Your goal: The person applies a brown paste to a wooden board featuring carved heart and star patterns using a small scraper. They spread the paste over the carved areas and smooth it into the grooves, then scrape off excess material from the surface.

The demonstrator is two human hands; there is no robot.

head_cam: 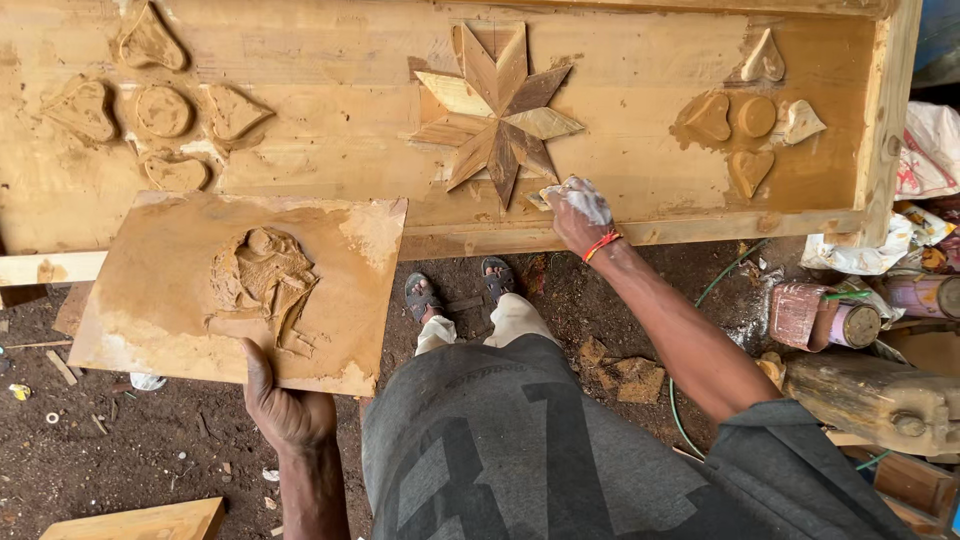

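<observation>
The right hand (578, 212), fingers closed on a putty-smeared scraper (543, 197), works just below-right of the star inlay (497, 110) near the door panel's (340, 140) lower edge; the left hand (285, 405) grips the putty board (240, 290).

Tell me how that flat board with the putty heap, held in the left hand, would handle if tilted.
The board looks stiff: it stays flat though the left hand grips only its near edge. The putty heap probably clings rather than slides, being smeared and pasty.

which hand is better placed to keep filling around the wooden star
Right. The right hand, smeared with pale filler, already rests at the star on the wooden panel. The left hand is busy gripping the board carrying the putty.
</observation>
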